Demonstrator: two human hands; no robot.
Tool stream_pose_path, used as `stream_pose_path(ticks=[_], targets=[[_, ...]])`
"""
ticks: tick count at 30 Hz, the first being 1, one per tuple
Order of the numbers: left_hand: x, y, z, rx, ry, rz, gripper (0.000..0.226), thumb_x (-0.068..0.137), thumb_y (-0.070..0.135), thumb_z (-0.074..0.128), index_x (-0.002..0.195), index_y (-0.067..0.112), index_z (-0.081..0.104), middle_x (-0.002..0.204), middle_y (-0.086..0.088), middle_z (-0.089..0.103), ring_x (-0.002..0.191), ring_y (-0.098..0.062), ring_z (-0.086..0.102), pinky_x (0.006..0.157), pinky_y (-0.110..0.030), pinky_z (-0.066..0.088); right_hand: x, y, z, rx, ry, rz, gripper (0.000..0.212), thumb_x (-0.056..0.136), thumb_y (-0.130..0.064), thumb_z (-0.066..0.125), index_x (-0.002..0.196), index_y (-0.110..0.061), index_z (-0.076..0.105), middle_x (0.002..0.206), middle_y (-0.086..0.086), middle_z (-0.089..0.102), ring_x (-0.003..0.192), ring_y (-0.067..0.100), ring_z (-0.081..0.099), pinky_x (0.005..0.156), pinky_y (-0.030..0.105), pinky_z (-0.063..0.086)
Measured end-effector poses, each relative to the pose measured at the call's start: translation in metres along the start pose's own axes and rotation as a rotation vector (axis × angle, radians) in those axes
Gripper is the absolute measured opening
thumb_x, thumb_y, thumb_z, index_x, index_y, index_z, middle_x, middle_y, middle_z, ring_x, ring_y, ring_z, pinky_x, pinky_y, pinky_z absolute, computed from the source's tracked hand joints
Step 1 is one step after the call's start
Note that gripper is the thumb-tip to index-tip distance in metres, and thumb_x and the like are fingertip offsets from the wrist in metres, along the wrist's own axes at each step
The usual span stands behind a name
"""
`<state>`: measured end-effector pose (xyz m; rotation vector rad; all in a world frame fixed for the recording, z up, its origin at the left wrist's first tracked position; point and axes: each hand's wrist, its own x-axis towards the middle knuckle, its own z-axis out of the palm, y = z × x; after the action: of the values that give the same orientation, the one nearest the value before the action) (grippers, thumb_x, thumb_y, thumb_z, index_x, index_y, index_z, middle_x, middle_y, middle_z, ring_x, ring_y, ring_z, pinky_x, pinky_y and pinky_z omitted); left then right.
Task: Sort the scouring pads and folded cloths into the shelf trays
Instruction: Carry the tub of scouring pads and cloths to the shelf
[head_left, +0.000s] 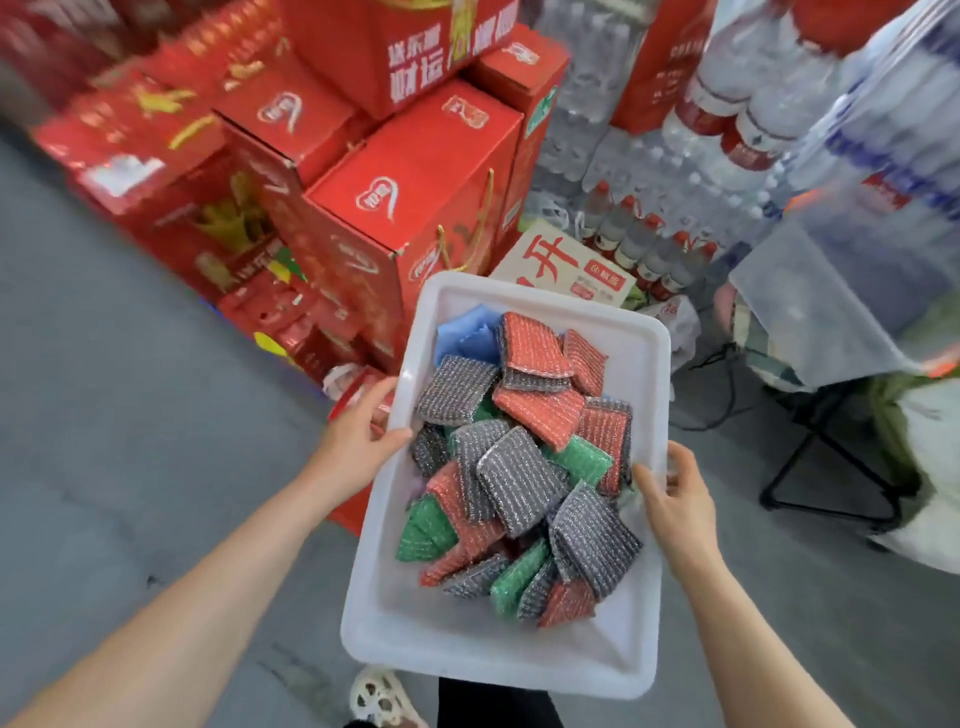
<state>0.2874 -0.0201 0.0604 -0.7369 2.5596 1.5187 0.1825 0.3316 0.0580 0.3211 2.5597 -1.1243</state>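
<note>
White tray (524, 657); inside, heaped scouring pads (519, 462), blue cloth (470, 332)

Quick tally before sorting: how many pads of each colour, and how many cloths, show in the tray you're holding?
Red scouring pads: 6
Grey scouring pads: 7
Green scouring pads: 3
Blue cloths: 1
Total: 17 showing in the white tray; the pile may hide more.

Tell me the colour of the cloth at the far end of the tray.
Blue. The cloth lies in the white tray's far left corner, head view.
</note>
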Motion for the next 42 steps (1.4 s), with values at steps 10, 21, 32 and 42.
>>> stream_pose_path(ticks=[10, 21, 32, 42], targets=[[-0.202, -0.093, -0.143, -0.134, 0.316, -0.235, 0.06, 0.087, 0.008, 0.069, 0.141, 0.02, 0.047, 0.091, 0.004, 0.054, 0.071, -0.009, 0.05, 0.063, -0.027, 0.04, -0.159, -0.084, 0.084, -0.107, -0.237, -0.326, 0.035, 0.088, -0.031, 0.069, 0.12, -0.029, 0.054, 0.092, -0.008, 0.062, 0.077, 0.006, 0.056, 0.063, 0.026, 0.044], [-0.314, -0.174, -0.293, -0.274, 0.653, -0.359, 0.054, 0.086, 0.006, 0.069, 0.137, 0.016, 0.052, 0.102, -0.008, 0.063, 0.081, -0.017, 0.054, 0.07, -0.028, 0.043, -0.238, -0.246, 0.234, -0.182, -0.511, -0.635, 0.04, 0.086, -0.035, 0.072, 0.123, -0.026, 0.058, 0.099, -0.003, 0.068, 0.085, 0.019, 0.064, 0.069, 0.035, 0.05], [-0.272, -0.248, -0.465, -0.396, 0.84, -0.442, 0.057, 0.088, 0.007, 0.068, 0.14, 0.015, 0.047, 0.101, -0.013, 0.058, 0.088, -0.023, 0.052, 0.077, -0.033, 0.043, -0.262, -0.435, 0.427, -0.251, -0.6, -0.85, 0.039, 0.089, -0.028, 0.07, 0.124, -0.016, 0.056, 0.087, -0.01, 0.057, 0.07, -0.001, 0.05, 0.055, 0.018, 0.032], [-0.208, -0.327, -0.643, -0.463, 0.982, -0.482, 0.054, 0.089, 0.007, 0.067, 0.139, 0.015, 0.047, 0.096, -0.005, 0.057, 0.076, -0.017, 0.051, 0.06, -0.027, 0.041, -0.28, -0.605, 0.606, -0.236, -0.737, -0.889, 0.042, 0.087, -0.022, 0.072, 0.124, -0.012, 0.055, 0.106, 0.004, 0.066, 0.094, 0.023, 0.063, 0.084, 0.039, 0.05]])
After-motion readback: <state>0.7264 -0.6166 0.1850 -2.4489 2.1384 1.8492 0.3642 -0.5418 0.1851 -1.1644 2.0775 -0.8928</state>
